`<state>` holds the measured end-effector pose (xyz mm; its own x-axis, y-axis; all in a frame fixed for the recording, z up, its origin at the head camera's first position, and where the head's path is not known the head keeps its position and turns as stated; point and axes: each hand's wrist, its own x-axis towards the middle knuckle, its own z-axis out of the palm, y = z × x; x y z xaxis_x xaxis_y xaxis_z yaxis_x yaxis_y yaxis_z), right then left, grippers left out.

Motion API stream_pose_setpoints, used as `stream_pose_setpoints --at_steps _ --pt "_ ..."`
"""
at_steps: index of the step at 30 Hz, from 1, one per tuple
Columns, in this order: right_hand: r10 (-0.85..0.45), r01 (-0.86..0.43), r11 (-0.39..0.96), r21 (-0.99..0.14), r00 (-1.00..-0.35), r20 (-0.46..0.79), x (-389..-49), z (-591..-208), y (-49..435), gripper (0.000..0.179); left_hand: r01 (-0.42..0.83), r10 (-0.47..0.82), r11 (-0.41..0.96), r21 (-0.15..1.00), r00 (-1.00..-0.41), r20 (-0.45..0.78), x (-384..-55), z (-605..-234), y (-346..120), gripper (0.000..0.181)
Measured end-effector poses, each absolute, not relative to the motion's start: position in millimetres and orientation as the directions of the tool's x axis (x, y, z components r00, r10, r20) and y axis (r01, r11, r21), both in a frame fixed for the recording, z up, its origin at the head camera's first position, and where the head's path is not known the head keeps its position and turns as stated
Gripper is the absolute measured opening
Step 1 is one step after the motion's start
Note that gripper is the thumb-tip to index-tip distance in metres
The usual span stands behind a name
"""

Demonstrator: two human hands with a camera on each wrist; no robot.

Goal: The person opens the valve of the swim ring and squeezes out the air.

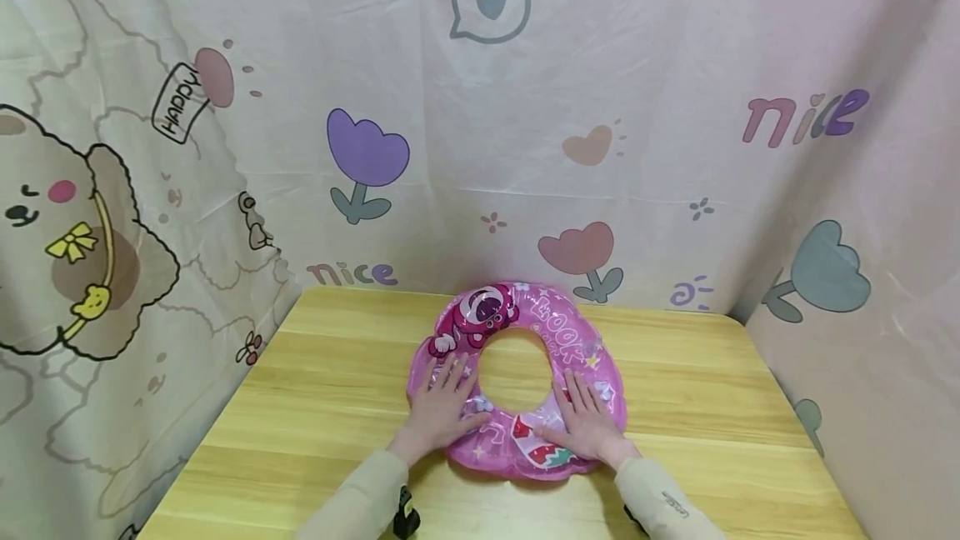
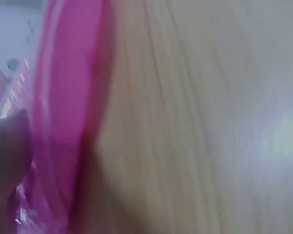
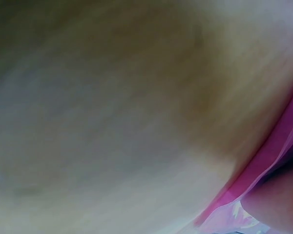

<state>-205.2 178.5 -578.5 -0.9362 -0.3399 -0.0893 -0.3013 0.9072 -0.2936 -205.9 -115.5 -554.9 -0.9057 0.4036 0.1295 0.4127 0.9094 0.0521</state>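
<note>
Where left grip [image 1: 439, 408] and right grip [image 1: 590, 426] rest spread, the inflated ring [image 1: 555, 319] looks glossy, pink and cartoon-printed.

Glossy pink inflatable ring [image 1: 498, 444], cartoon-printed, plump, flat on wooden table [image 1: 697, 407]

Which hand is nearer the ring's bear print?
Left. The left hand rests on the ring just below the bear print; the right hand, on the ring's opposite side.

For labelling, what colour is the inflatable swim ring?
The inflatable swim ring is pink with printed pictures, clearest in the head view.
</note>
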Motion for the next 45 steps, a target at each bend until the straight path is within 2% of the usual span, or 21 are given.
stream_pose_setpoints --at_steps 5,8,15,19,31,45 --pt "-0.35 -0.312 0.905 -0.289 -0.932 -0.091 -204 -577 179 0.102 0.423 0.412 0.9 0.109 -0.905 0.107 -183 -544 -90 0.082" --pt "-0.362 -0.322 0.901 -0.289 -0.927 -0.097 -202 -568 176 0.101 0.42 0.414 0.895 0.152 -0.907 0.072 -172 -546 -80 0.088" --pt "-0.341 -0.298 0.917 -0.266 -0.931 -0.131 -200 -560 172 0.097 0.434 0.43 0.901 0.024 -0.899 0.086 -168 -568 -78 0.101" --pt "-0.341 -0.3 0.915 -0.27 -0.933 -0.117 -201 -561 172 0.097 0.438 0.437 0.899 -0.002 -0.895 0.084 -168 -574 -78 0.103" --pt "-0.339 -0.297 0.914 -0.278 -0.933 -0.119 -201 -561 174 0.098 0.452 0.446 0.891 0.037 -0.889 0.106 -168 -583 -78 0.103" --pt "-0.338 -0.292 0.91 -0.293 -0.934 -0.119 -198 -557 173 0.096 0.447 0.443 0.894 0.025 -0.891 0.096 -170 -588 -77 0.102"
